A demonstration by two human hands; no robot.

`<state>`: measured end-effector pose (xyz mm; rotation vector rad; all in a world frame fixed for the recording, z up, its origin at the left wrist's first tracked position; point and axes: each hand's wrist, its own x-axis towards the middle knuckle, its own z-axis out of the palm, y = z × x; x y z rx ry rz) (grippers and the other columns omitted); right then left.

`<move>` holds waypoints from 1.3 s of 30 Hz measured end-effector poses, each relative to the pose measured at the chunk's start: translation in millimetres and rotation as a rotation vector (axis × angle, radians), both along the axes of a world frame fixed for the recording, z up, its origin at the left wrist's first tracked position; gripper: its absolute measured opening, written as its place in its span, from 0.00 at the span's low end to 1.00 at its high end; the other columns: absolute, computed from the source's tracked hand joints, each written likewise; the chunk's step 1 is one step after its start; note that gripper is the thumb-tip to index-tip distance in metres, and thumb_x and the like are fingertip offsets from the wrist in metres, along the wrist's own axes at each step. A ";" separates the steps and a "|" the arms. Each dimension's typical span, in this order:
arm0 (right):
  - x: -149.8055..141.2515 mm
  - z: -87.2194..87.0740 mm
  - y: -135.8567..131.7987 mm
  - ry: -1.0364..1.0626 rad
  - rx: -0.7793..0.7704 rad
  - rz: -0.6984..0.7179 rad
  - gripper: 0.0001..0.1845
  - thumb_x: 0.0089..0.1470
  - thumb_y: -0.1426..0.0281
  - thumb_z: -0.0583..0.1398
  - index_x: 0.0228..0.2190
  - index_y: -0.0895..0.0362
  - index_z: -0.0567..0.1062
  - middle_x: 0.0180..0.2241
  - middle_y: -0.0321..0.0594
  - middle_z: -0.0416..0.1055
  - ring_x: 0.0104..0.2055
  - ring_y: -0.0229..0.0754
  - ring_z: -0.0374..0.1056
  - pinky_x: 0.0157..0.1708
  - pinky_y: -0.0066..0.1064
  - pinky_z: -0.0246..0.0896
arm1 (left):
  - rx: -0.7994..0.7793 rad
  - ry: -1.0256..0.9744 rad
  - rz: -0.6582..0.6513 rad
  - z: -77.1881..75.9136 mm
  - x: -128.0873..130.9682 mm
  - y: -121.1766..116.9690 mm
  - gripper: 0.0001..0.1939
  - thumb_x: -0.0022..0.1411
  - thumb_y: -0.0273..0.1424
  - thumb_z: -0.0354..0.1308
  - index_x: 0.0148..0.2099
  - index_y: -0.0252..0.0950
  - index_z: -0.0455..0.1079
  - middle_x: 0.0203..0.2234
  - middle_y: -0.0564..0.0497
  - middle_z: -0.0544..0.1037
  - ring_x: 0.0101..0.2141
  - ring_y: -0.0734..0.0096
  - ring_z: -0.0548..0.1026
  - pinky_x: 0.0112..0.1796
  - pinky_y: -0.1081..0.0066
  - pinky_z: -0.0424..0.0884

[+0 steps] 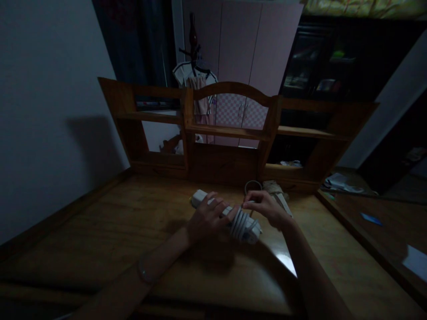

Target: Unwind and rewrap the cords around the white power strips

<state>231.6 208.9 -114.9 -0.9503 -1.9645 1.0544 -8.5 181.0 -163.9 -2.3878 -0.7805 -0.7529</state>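
The person's left hand curves its fingers over a long, box-shaped white power strip, gripping it at a slant above the honey-coloured wooden desk; whether it touches the grain below, one cannot tell. Smooth, rounded grey cord wraps the strip's nearer end in tight, ridged coils. The right hand pinches the cord between thumb and forefinger. Just beyond lies a second pale, cord-wrapped bundle, near the carved-arch wooden shelf.
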 end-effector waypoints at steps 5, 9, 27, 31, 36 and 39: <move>-8.8 -10.4 7.4 -0.011 -0.040 0.015 0.16 0.54 0.59 0.59 0.29 0.61 0.76 0.25 0.36 0.69 0.28 0.37 0.64 0.29 0.25 0.58 | -0.145 -0.144 0.054 -0.7 1.3 -2.0 0.29 0.63 0.44 0.50 0.63 0.41 0.54 0.47 0.41 0.71 0.46 0.56 0.69 0.48 0.56 0.63; -22.3 -24.1 11.0 0.034 0.127 -0.023 0.13 0.54 0.67 0.55 0.31 0.62 0.76 0.27 0.39 0.72 0.33 0.42 0.67 0.32 0.28 0.60 | -0.206 -0.321 0.199 1.6 3.5 5.0 0.31 0.61 0.42 0.52 0.64 0.41 0.52 0.45 0.42 0.71 0.45 0.56 0.69 0.47 0.58 0.63; -69.4 -38.1 -25.2 -0.864 0.723 -0.262 0.08 0.65 0.68 0.51 0.39 0.54 0.70 0.33 0.38 0.74 0.31 0.40 0.70 0.24 0.30 0.41 | -0.312 -0.487 0.828 3.5 -21.8 41.9 0.24 0.57 0.34 0.58 0.55 0.38 0.57 0.45 0.42 0.71 0.45 0.54 0.71 0.42 0.63 0.67; -72.1 -34.4 -33.1 -0.870 0.824 -0.191 0.08 0.64 0.73 0.51 0.37 0.56 0.70 0.32 0.38 0.72 0.30 0.39 0.68 0.24 0.31 0.41 | -0.304 -0.404 0.852 4.2 -17.1 37.7 0.20 0.57 0.32 0.56 0.52 0.37 0.59 0.44 0.43 0.70 0.44 0.55 0.70 0.42 0.63 0.67; -68.1 -33.6 -30.4 -0.779 0.930 -0.192 0.11 0.65 0.69 0.51 0.33 0.57 0.70 0.29 0.37 0.70 0.29 0.37 0.66 0.25 0.31 0.43 | -0.292 -0.282 0.788 -0.1 -10.4 34.4 0.19 0.57 0.26 0.53 0.51 0.37 0.60 0.42 0.44 0.71 0.44 0.57 0.69 0.43 0.62 0.65; -59.4 -27.7 -26.6 -0.693 0.948 -0.262 0.15 0.65 0.63 0.51 0.31 0.57 0.71 0.29 0.37 0.70 0.29 0.36 0.65 0.26 0.30 0.44 | -0.276 -0.196 0.694 -2.3 -5.6 33.1 0.23 0.57 0.25 0.52 0.55 0.38 0.59 0.42 0.45 0.70 0.43 0.58 0.68 0.44 0.62 0.64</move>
